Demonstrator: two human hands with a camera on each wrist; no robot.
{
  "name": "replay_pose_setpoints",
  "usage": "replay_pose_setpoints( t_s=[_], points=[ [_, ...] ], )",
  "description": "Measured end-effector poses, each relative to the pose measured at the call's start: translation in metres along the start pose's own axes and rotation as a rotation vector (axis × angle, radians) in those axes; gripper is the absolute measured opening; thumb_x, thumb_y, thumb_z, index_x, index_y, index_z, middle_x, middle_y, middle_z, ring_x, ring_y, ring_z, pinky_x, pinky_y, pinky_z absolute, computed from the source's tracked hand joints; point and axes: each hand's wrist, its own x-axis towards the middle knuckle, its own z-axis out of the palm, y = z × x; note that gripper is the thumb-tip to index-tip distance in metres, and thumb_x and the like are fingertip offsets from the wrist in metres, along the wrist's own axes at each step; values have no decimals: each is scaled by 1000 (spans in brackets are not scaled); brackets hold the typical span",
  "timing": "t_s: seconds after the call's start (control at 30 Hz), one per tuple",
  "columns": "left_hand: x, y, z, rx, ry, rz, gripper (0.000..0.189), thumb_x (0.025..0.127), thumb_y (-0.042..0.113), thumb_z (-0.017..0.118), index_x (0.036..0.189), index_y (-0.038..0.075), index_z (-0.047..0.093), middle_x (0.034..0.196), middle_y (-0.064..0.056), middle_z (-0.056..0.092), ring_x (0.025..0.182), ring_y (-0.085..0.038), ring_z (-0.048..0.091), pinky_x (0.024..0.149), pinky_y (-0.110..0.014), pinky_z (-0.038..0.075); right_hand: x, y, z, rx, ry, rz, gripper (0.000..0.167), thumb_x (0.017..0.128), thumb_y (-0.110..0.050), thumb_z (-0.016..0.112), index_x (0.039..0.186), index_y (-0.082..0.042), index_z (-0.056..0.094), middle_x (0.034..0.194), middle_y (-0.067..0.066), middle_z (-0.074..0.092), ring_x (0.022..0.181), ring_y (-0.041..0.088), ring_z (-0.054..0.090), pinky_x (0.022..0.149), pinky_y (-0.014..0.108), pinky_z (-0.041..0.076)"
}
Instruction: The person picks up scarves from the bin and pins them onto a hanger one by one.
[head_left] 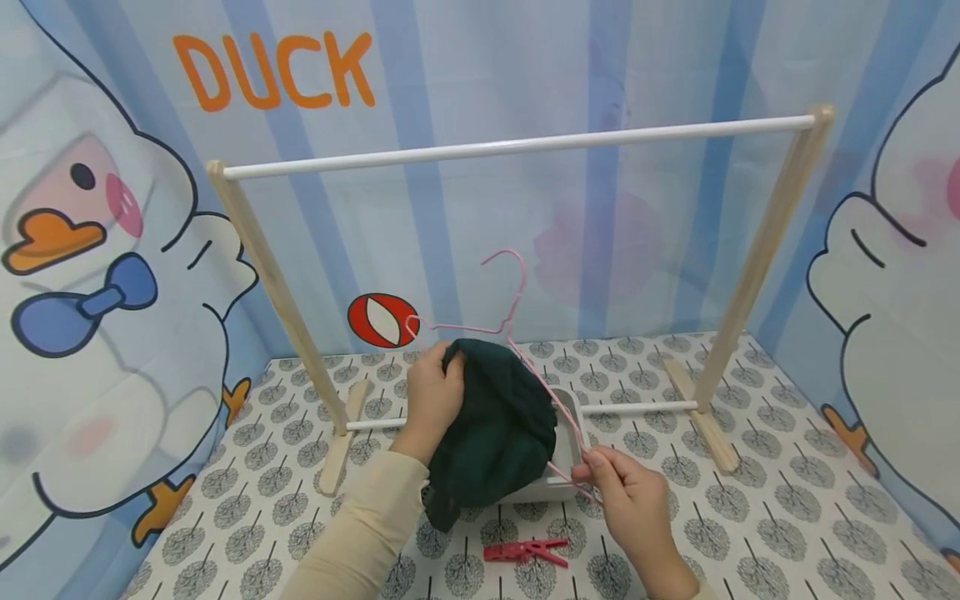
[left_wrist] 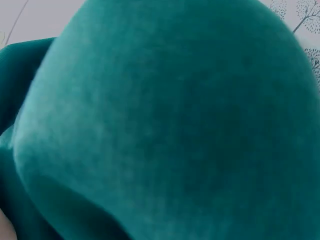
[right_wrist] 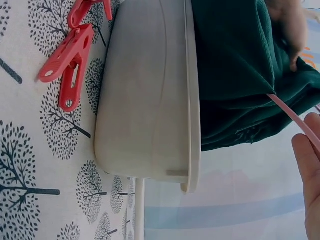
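Observation:
My left hand (head_left: 435, 396) pinches the top edge of a dark green piece of clothing (head_left: 495, 425), which hangs in folds; its exact kind does not show. My right hand (head_left: 630, 496) grips the right corner of a pink clothes hanger (head_left: 513, 312), its hook pointing up. The hanger's lower bar (right_wrist: 287, 107) runs into the folds of the cloth, and its left shoulder sticks out behind my left hand. Green fabric (left_wrist: 170, 120) fills nearly all of the left wrist view, hiding my left fingers there.
A light grey plastic bin (right_wrist: 145, 95) stands behind and below the cloth. In front of it lies a red clothespin (head_left: 525, 550) on the tree-print tabletop. A wooden rack with a white top rail (head_left: 525, 144) spans the back, its feet on either side.

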Motion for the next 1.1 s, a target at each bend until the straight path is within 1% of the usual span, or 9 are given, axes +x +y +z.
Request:
replay_pose_setpoints(
  t_s=[0.17,0.23,0.3,0.47,0.6,0.73,0.9,1.0,1.1],
  points=[
    [0,-2,-1,35,-54,-93,15,89,15,58,86,2,66,82,-17,67,74,-34,62,64,-46,48,-1,-2,-1,8,7,-24,11,88,-1,59,86,-1,70,68,4,70,67,-5,64,50,13,49],
    [1,-2,-1,51,-76,-119,17,89,16,59,83,2,66,81,-17,67,75,-33,62,64,-45,47,-1,-2,-1,-6,10,-50,11,87,1,60,85,-3,71,68,2,70,66,-6,63,43,13,44],
    [2,-3,0,71,-97,-136,17,89,16,59,83,2,66,83,-16,68,77,-33,63,65,-45,47,-1,0,-1,-19,13,-86,12,86,2,61,84,-4,71,67,1,70,58,-8,59,37,13,36],
    [5,-6,0,102,-141,-188,19,89,17,59,84,2,67,86,-16,68,80,-33,63,67,-44,47,-1,3,-1,-66,18,-223,16,80,9,64,84,-5,71,66,2,69,39,-8,36,32,12,25],
    [6,-6,-1,104,-146,-231,21,89,19,60,77,2,65,80,-15,67,74,-30,60,63,-40,46,0,2,-3,-98,13,-329,21,76,14,65,84,-4,71,65,2,69,46,-9,47,34,9,25],
    [9,-6,-2,88,-144,-259,27,89,20,60,68,3,60,67,-10,60,64,-25,54,55,-33,40,0,-1,-5,-102,7,-387,23,74,16,64,84,-4,70,65,1,69,60,-1,63,38,9,32],
    [12,-7,-2,76,-155,-301,36,90,21,60,59,7,47,54,-3,39,54,-21,42,49,-28,32,-1,-1,-6,-91,6,-418,25,73,17,64,86,-3,70,66,3,69,61,1,65,40,10,36],
    [13,-8,-3,82,-164,-321,36,90,22,60,60,8,46,54,-2,37,55,-21,41,51,-28,32,-1,0,-8,-97,8,-434,26,72,18,64,84,-4,69,65,3,68,60,2,64,42,10,38],
    [14,-9,-4,98,-166,-329,34,90,23,60,62,7,49,56,-4,42,57,-22,44,52,-29,34,-2,2,-9,-100,11,-444,26,71,18,65,82,-5,69,64,3,68,51,-3,55,41,9,35]
  ],
)
